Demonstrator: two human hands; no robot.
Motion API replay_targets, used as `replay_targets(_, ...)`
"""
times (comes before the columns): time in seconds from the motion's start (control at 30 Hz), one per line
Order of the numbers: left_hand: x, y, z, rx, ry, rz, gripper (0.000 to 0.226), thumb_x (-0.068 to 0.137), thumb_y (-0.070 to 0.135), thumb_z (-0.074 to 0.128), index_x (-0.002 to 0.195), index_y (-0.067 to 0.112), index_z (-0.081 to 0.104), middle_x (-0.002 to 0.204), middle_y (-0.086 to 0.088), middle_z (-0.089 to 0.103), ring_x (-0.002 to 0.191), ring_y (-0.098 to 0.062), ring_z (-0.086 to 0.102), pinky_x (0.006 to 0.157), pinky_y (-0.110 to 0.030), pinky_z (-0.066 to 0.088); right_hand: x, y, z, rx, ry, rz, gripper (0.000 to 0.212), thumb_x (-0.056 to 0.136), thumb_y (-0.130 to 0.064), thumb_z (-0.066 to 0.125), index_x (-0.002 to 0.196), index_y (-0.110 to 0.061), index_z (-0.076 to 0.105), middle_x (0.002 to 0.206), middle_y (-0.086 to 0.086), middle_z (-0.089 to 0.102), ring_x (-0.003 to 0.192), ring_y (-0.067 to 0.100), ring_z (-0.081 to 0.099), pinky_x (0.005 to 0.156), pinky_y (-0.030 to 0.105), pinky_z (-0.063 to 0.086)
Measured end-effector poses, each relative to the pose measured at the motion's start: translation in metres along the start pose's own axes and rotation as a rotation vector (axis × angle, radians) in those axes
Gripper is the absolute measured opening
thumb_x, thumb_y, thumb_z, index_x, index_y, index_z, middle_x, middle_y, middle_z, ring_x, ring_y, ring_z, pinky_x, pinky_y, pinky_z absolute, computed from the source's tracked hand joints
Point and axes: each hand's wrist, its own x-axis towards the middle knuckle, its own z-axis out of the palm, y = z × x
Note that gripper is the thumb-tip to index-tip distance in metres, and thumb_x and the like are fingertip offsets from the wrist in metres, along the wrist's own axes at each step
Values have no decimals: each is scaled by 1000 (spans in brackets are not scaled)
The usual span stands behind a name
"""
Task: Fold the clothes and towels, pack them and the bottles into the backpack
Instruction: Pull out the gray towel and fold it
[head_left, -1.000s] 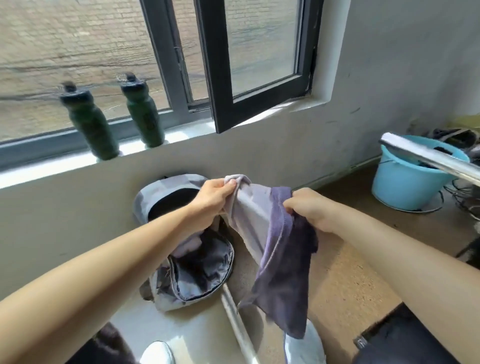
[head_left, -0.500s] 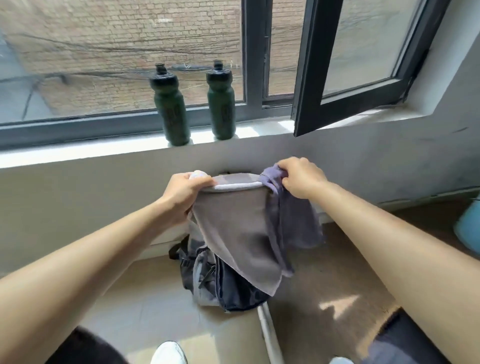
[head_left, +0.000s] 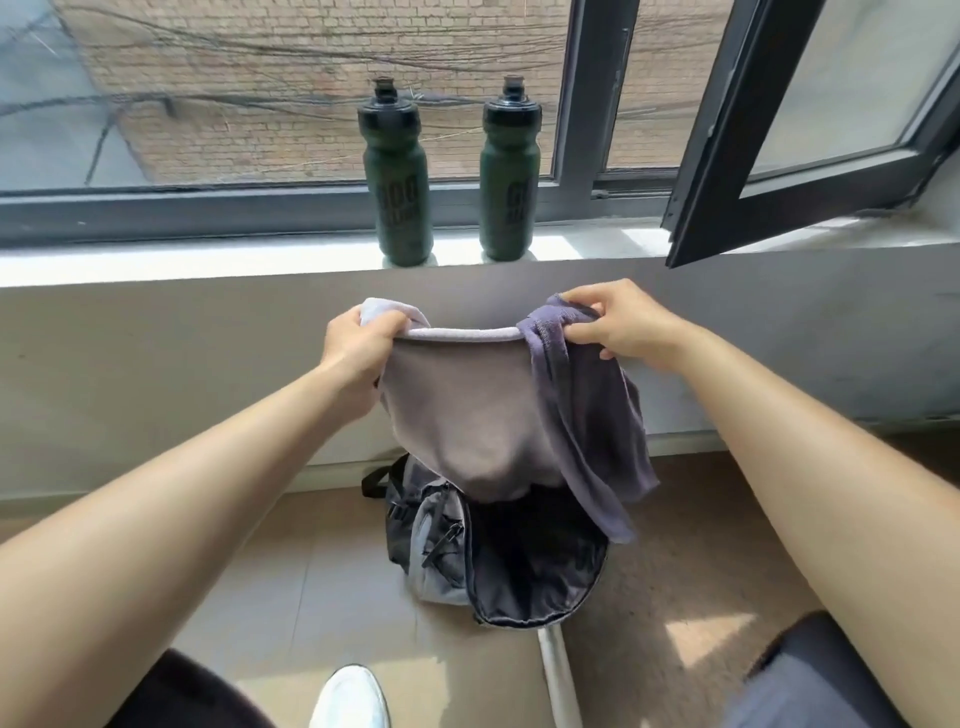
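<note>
I hold a grey-purple towel (head_left: 467, 410) spread in the air in front of the wall. My left hand (head_left: 358, 345) grips its top left corner and my right hand (head_left: 618, 325) pinches its bunched top right corner. The towel hangs down over a grey and black backpack (head_left: 519, 566), which stands open on the floor against the wall. Two dark green bottles stand upright on the window sill above, one on the left (head_left: 397, 171) and one on the right (head_left: 509, 169).
An open black window sash (head_left: 810, 130) juts inward at the upper right. The white sill (head_left: 208, 265) runs across the view. My white shoe (head_left: 350, 699) shows at the bottom, and a pale strip (head_left: 558, 675) lies on the tiled floor.
My hands have lifted the towel and spread it wider, the left corner pulled away from the right. My view has swung up and left, away from the blue bucket.
</note>
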Motion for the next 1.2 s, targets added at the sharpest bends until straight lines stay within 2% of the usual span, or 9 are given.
replay_targets(0.13, 12, -2, 6, -127, -69, -31, 28, 92, 9, 60, 117, 4, 71, 98, -12, 70, 79, -23, 62, 64, -28, 49, -12, 11, 12, 27, 13, -109, 73, 81, -16, 72, 146, -34, 45, 123, -5, 64, 102, 12, 58, 82, 30, 50)
replay_targets(0.23, 12, -1, 11, -191, -135, -50, 29, 100, 6, 56, 127, 3, 64, 106, -15, 69, 84, -21, 68, 61, -24, 56, -26, 6, 20, -301, 3, -253, 102, 82, -20, 68, 150, -64, 7, 92, -7, 65, 80, 18, 61, 75, 33, 51)
replay_targets(0.33, 9, 4, 14, -188, -146, -41, 25, 100, 6, 55, 124, 7, 63, 102, -10, 70, 84, -17, 68, 62, -24, 56, -35, 2, 28, -561, -42, -373, 70, 90, -27, 57, 135, -74, 31, 98, -7, 70, 91, 24, 62, 82, 41, 53)
replay_targets(0.43, 12, 4, 12, -139, -80, -39, 28, 97, 1, 54, 122, 9, 60, 99, -7, 68, 82, -17, 66, 64, -27, 52, -40, 9, 26, -265, -47, -300, 30, 91, -21, 55, 108, -41, 71, 79, -8, 65, 78, 19, 61, 73, 37, 59)
replay_targets(0.6, 13, 12, 12, -205, 23, -17, 45, 93, -10, 40, 124, 18, 56, 97, -1, 65, 88, -16, 64, 64, -22, 52, -47, 21, 3, 312, 54, 56, 13, 96, -9, 52, 99, -3, 64, 86, 16, 68, 70, 33, 74, 58, 36, 61)
replay_targets(0.7, 10, 19, 13, -218, -136, 31, 51, 96, -7, 40, 128, 31, 56, 104, 1, 68, 89, -13, 66, 73, -25, 54, -48, 23, -1, 638, 55, 72, 11, 100, -4, 52, 104, -4, 61, 93, 20, 68, 78, 28, 73, 65, 35, 62)
replay_targets(0.8, 0, 21, 21, -89, -330, 79, 41, 95, -3, 46, 123, 17, 68, 104, -5, 71, 96, -17, 67, 85, -31, 53, -47, 14, -4, 837, 29, 5, 12, 100, -1, 51, 99, -7, 62, 91, 14, 71, 81, 24, 73, 73, 34, 62)
replay_targets(1.03, 3, 31, 5, 127, 92, 80, 15, 62, 28, 62, 62, 20, 75, 59, 5, 69, 64, -18, 62, 66, -27, 49, -19, 6, -18, 228, 755, 106, 23, 84, -11, 52, 97, -20, 69, 91, 5, 69, 86, 30, 65, 73, 33, 53)
replay_targets(1.2, 1, 24, -17, 215, 90, 6, 23, 54, 30, 59, 64, 19, 77, 60, 1, 69, 62, -22, 57, 63, -28, 45, 19, -22, 0, 238, 608, -43, 29, 80, -13, 53, 98, -24, 73, 93, 1, 72, 94, 21, 67, 88, 37, 57)
